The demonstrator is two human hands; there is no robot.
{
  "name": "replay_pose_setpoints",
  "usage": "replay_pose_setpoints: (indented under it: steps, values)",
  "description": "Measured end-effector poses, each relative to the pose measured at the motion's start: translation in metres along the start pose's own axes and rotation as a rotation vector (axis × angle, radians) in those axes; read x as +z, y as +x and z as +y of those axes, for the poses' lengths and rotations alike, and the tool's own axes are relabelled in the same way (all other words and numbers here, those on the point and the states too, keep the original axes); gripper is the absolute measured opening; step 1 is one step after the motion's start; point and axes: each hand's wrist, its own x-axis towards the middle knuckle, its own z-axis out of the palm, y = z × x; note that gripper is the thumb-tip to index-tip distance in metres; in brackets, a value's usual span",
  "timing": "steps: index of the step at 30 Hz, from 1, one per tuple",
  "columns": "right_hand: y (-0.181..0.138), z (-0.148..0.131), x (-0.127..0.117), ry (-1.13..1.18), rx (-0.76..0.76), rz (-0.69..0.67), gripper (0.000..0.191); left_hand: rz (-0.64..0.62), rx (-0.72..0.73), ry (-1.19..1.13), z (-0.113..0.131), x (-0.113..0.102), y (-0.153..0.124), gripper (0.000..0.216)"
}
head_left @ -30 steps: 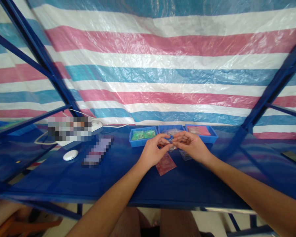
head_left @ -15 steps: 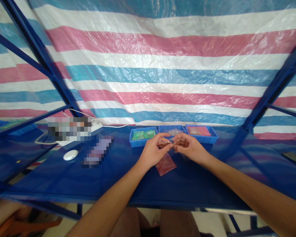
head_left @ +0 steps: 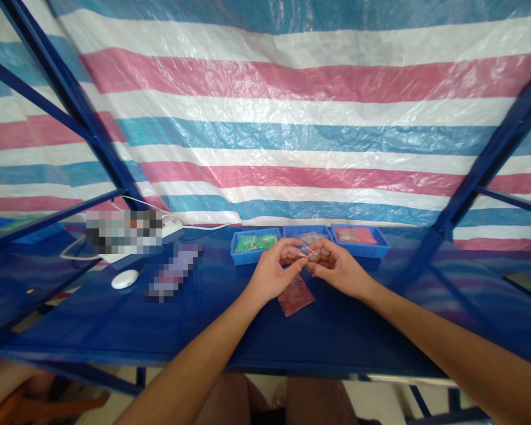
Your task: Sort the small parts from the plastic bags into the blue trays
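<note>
Between my fingertips, just in front of the middle bin, is a small clear plastic bag, partly covered by the fingers. My left hand pinches it from the left, thumb and fingers closed. From the right, my right hand grips it the same way. A reddish flat packet lies on the table below the hands, its upper end hidden under my left hand. What the clear bag contains is too small to make out.
Behind the hands stand a blue bin with green packets, a middle blue bin with clear packets and a blue bin with reddish packets. A white oval object, a blurred-out item and a power strip lie leftward.
Both hands stay close together around the clear bag, with a slight shift of the fingers. Part of the bag that hung below my right hand no longer shows. The reddish packet stays on the table.
</note>
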Motion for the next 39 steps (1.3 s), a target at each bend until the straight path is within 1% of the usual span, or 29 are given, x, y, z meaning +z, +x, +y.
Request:
replay_pose_setpoints:
  steps: [5, 10, 18, 23, 27, 32, 34, 36, 39]
  values:
    - [0.0010, -0.0001, -0.0030, 0.003, -0.006, -0.007, 0.036, -0.004, -0.005, -0.022, 0.0003, 0.0009, 0.0013, 0.038]
    - [0.0021, -0.0023, -0.0044, -0.018, 0.014, -0.011, 0.036, -0.003, -0.001, 0.036, 0.0034, 0.0026, 0.0000, 0.036]
    - [0.0010, 0.0000, 0.0000, -0.072, 0.071, -0.026, 0.037, -0.037, 0.012, 0.122, 0.0043, 0.0031, -0.0025, 0.040]
    - [-0.0003, -0.0005, -0.0006, -0.086, 0.025, -0.019, 0.038, -0.022, 0.027, 0.134, 0.0028, 0.0018, -0.0021, 0.044]
    - [-0.0003, -0.0011, -0.0015, -0.089, 0.008, -0.006, 0.038, 0.001, 0.021, 0.132, 0.0030, 0.0019, -0.0020, 0.043]
    - [0.0006, 0.0001, -0.0029, -0.089, -0.008, 0.001, 0.031, -0.015, 0.007, 0.100, 0.0002, 0.0015, -0.0016, 0.040]
    - [0.0023, 0.0011, -0.0044, -0.081, -0.008, 0.019, 0.028, -0.016, 0.006, 0.125, 0.0000, 0.0009, -0.0015, 0.040]
    - [0.0045, 0.0015, -0.0064, -0.056, 0.009, 0.049, 0.029, 0.022, 0.035, 0.196, 0.0022, 0.0001, -0.0016, 0.042]
    - [0.0070, 0.0003, -0.0091, -0.003, 0.058, 0.101, 0.039, 0.069, 0.153, 0.350, 0.0096, -0.0015, -0.0027, 0.048]
